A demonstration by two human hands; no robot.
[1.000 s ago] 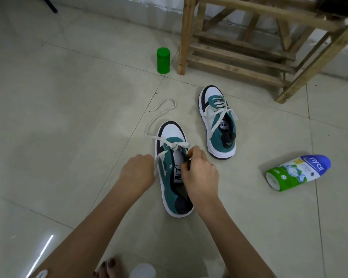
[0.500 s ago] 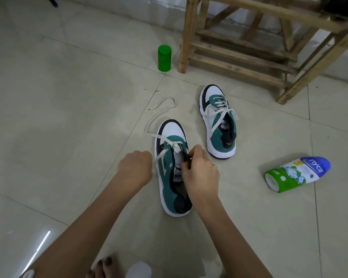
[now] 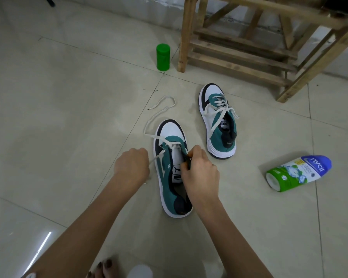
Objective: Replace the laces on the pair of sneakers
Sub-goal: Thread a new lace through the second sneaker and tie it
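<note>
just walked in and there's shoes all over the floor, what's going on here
A person is working on the lacing of the near sneaker. The left hand grips the white lace beside it, and the right hand pinches the shoe's dark eyelet edge by the tongue. The lace crosses only the lowest eyelets, one end trailing loose on the floor. The far sneaker stands apart, loosely laced.

**Matt cloth, woven lace, glossy tile**

Under the pinch of the right hand (image 3: 199,169), the near teal-and-white sneaker (image 3: 167,183) shows a soft matt teal upper and a smooth white toe cap. The flat white woven lace (image 3: 159,111) gripped by the left hand (image 3: 132,167) is dull cloth. Beyond the grip stand a shiny green plastic jar (image 3: 163,57) and a rough bare-wood rack (image 3: 239,55). To its right lies a glossy printed plastic bottle (image 3: 297,173). The pale floor tiles (image 3: 68,117) are smooth and reflective.
</note>
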